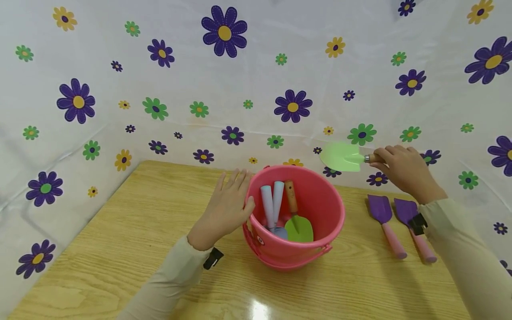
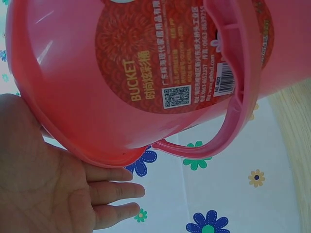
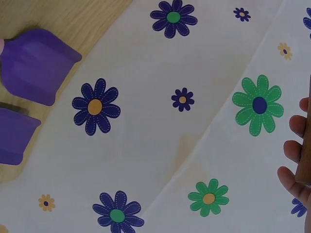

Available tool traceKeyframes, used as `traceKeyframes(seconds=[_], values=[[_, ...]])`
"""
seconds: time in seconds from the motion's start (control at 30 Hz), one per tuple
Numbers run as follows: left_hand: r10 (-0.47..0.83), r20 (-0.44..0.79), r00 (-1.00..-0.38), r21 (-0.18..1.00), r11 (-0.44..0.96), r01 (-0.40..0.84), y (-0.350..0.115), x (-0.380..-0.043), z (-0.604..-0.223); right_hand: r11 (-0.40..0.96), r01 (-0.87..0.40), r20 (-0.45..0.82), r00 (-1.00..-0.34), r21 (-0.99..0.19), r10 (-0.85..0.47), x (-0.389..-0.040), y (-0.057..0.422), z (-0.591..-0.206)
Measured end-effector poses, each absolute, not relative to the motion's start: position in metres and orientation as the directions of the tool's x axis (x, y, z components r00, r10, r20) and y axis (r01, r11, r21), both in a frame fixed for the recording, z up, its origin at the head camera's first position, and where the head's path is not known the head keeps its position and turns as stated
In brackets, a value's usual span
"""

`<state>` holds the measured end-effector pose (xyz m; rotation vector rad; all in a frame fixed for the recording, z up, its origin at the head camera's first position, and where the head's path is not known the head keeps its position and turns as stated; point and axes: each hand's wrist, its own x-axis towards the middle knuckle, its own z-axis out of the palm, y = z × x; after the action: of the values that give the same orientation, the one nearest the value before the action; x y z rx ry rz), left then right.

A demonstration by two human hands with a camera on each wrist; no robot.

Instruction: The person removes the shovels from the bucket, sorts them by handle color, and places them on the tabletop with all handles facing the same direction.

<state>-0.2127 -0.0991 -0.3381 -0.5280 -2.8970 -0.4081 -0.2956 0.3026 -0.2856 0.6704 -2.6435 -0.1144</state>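
A pink bucket (image 1: 296, 260) stands on the wooden table. My left hand (image 1: 224, 209) rests against its left rim with fingers straight, and the left wrist view shows the fingertips beside the bucket's labelled wall (image 2: 146, 58). Up to the right of the bucket, my right hand (image 1: 404, 169) grips a light green garden trowel (image 1: 342, 156) by its wooden handle (image 3: 305, 145), blade pointing left. Inside the bucket lie another green trowel (image 1: 299, 229) with a wooden handle and two tools with pale blue handles (image 1: 267, 204), their heads mostly hidden by the rim.
Two purple shovels with pink handles, a left one (image 1: 381, 209) and a right one (image 1: 406, 211), lie on the table (image 1: 160, 231) right of the bucket, below my right forearm. A white flowered sheet (image 1: 256, 80) hangs behind the table. The bucket's pink handle (image 1: 292, 266) hangs down its front.
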Motion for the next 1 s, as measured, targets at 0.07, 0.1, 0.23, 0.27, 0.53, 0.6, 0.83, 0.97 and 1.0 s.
traceKeyframes(seconds=[0.07, 0.1, 0.23, 0.27, 0.53, 0.6, 0.83, 0.97, 1.0], values=[[0.321, 0.212, -0.923, 0.236, 0.900, 0.367, -0.099, -0.213, -0.338, 0.885, -0.434, 0.349, -0.813, 0.169, -0.465, -0.297, 0.306, -0.290], [0.321, 0.213, -0.923, 0.237, 0.899, 0.367, -0.099, -0.213, -0.338, 0.885, -0.434, 0.347, -0.814, 0.169, -0.465, -0.298, 0.308, -0.293], [0.321, 0.213, -0.923, 0.233, 0.900, 0.367, -0.099, -0.214, -0.338, 0.877, -0.445, 0.354, -0.802, 0.184, -0.481, -0.301, 0.313, -0.305], [0.320, 0.211, -0.924, 0.233, 0.901, 0.365, -0.099, -0.214, -0.338, 0.875, -0.448, 0.357, -0.799, 0.184, -0.484, -0.302, 0.314, -0.308], [0.322, 0.211, -0.923, 0.235, 0.900, 0.368, -0.099, -0.213, -0.337, 0.867, -0.464, 0.401, -0.770, 0.183, -0.496, -0.307, 0.316, -0.337], [0.322, 0.215, -0.922, 0.235, 0.899, 0.369, -0.100, -0.212, -0.337, 0.863, -0.468, 0.407, -0.763, 0.188, -0.502, -0.307, 0.316, -0.343], [0.319, 0.211, -0.924, 0.240, 0.899, 0.365, -0.099, -0.212, -0.337, 0.872, -0.457, 0.365, -0.793, 0.174, -0.488, -0.311, 0.319, -0.367], [0.318, 0.212, -0.924, 0.239, 0.900, 0.365, -0.099, -0.212, -0.337, 0.889, -0.438, 0.322, -0.830, 0.132, -0.456, -0.311, 0.322, -0.376], [0.318, 0.213, -0.924, 0.238, 0.900, 0.365, -0.099, -0.212, -0.337, 0.893, -0.434, 0.309, -0.839, 0.119, -0.449, -0.311, 0.322, -0.378]])
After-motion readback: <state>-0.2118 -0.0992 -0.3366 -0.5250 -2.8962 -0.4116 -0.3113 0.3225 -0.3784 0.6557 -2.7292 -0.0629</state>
